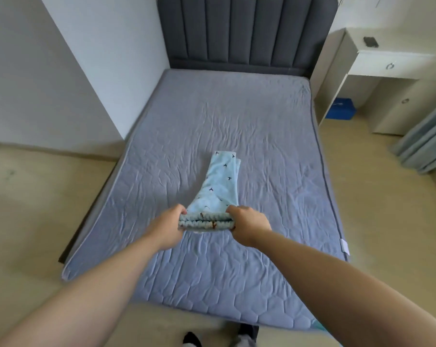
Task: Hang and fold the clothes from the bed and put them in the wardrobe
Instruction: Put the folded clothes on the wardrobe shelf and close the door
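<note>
A small pair of light blue trousers [219, 186] with dark bird prints lies on the bed [262, 136], legs folded together and pointing toward the headboard. The gathered waistband faces me. My left hand [168, 226] grips the waistband's left end. At the right end, my right hand [249, 224] holds it the same way. The waistband is lifted slightly off the quilted grey-blue mattress cover, stretched between both hands.
A dark grey padded headboard [247, 31] stands at the far end. The white wall [86, 71] runs along the bed's left side. A white desk with drawers [392, 66] and a blue box [341, 108] sit to the right. Grey curtains [427, 144] hang at the far right.
</note>
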`<state>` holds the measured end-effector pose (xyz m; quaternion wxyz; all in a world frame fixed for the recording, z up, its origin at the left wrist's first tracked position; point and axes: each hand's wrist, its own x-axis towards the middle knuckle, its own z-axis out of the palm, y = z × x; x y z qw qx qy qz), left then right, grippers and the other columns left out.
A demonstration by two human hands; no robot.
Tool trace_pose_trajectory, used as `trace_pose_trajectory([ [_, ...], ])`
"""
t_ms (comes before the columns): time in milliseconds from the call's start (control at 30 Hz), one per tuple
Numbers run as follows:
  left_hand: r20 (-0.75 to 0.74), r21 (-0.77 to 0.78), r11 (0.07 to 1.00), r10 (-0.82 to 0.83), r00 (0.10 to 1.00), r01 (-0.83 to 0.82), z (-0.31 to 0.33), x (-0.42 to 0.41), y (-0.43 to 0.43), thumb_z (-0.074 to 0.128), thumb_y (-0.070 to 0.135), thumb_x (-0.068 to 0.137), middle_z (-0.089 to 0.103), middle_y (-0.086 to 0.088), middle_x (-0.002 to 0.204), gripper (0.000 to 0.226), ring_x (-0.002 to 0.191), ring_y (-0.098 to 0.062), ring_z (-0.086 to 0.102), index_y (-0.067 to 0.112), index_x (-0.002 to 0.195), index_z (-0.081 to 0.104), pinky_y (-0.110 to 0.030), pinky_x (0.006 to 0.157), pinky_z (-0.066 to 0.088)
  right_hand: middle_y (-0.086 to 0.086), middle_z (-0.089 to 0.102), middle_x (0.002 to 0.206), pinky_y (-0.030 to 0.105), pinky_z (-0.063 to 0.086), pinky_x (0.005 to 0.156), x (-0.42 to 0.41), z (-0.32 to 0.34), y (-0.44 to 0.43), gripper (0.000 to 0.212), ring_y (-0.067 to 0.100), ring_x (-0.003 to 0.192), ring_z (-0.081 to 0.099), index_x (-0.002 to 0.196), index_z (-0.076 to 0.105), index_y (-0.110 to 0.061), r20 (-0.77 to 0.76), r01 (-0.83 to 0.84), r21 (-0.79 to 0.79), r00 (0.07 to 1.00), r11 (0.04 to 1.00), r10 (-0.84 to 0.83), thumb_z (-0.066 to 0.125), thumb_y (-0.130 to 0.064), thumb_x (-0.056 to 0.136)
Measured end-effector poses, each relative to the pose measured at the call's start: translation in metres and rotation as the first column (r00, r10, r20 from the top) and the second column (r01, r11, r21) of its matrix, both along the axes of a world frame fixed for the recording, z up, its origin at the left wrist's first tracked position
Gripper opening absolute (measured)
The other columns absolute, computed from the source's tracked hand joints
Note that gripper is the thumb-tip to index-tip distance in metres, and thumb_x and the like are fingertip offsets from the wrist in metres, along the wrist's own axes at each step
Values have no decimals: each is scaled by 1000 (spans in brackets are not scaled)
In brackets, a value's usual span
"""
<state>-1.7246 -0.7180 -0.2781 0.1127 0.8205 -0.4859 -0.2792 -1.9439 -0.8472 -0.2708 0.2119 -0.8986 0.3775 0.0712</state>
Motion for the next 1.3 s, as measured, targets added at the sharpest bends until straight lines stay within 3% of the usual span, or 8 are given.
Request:
trace_pose_trajectory([
  [167, 44, 294, 936, -216, 975, 194, -15, -6, 67, 60, 44, 79, 59, 4, 100, 27, 99, -22, 59, 46, 104, 49, -38, 83, 54, -2, 56, 101, 33, 43, 61, -10, -29, 72, 26, 27, 84, 57, 109, 53, -27, -213, -40, 175, 974, 984, 77, 59, -23, 84],
  [333, -2, 361, 869, -364, 932, 340, -17, -13, 118, 62, 22, 81, 67, -6, 96, 12, 97, -28, 59, 23, 92, 66, -32, 72, 46, 2, 60, 91, 31, 50, 59, -3, -30, 133, 12, 26, 81, 62, 92, 62, -17, -348, -140, 279, 907, 950, 236, 64, -17, 81],
  [567, -245, 522, 767, -284, 927, 373, 4, 9, 160, 82, 20, 79, 58, 0, 131, 60, 124, -22, 54, 15, 135, 60, -29, 94, 43, 7, 69, 96, 28, 49, 61, 15, 0, 170, 43, 29, 89, 67, 98, 68, -10, -331, -144, 469, 886, 871, 324, 88, -35, 69],
  [733, -551, 633, 693, 89, 830, 345, 15, 25, 169, 68, -15, 82, 72, -13, 120, 38, 98, -21, 70, 13, 107, 69, -27, 78, 57, 1, 75, 97, 37, 64, 79, 27, 23, 175, 35, 23, 96, 72, 102, 74, -13, -293, 56, 778, 913, 625, 282, 91, -14, 71],
  [833, -664, 687, 524, 168, 729, 504, 19, 35, 170, 58, -16, 87, 70, -16, 125, 44, 110, -29, 69, 13, 118, 68, -43, 101, 54, 2, 79, 96, 40, 60, 88, 33, 27, 176, 26, 20, 93, 74, 102, 73, -15, -302, 152, 906, 885, 394, 354, 81, -2, 81],
  [933, -702, 688, 433, 190, 687, 583, 19, 39, 165, 53, -17, 89, 63, -20, 135, 48, 126, -37, 59, 12, 126, 65, -54, 113, 41, 3, 78, 100, 41, 59, 90, 35, 21, 175, 27, 19, 93, 74, 107, 71, -15, -298, 171, 929, 871, 329, 389, 76, 1, 86],
  [1100, -615, 711, 525, 141, 776, 468, 0, 36, 136, 55, -14, 90, 66, -21, 130, 46, 123, -39, 61, 12, 127, 62, -52, 107, 48, 3, 75, 106, 42, 59, 93, 30, -8, 164, 33, 26, 107, 69, 106, 71, -17, -294, 162, 872, 927, 461, 231, 84, -6, 78],
  [1300, -405, 590, 791, 118, 907, 161, -38, 38, 56, 67, 1, 82, 67, -5, 106, 31, 98, -22, 66, 26, 99, 63, -30, 71, 55, 4, 64, 107, 29, 61, 75, 23, -56, 90, 37, 21, 93, 62, 106, 66, -15, -239, 213, 761, 970, 613, -40, 86, -17, 74],
])
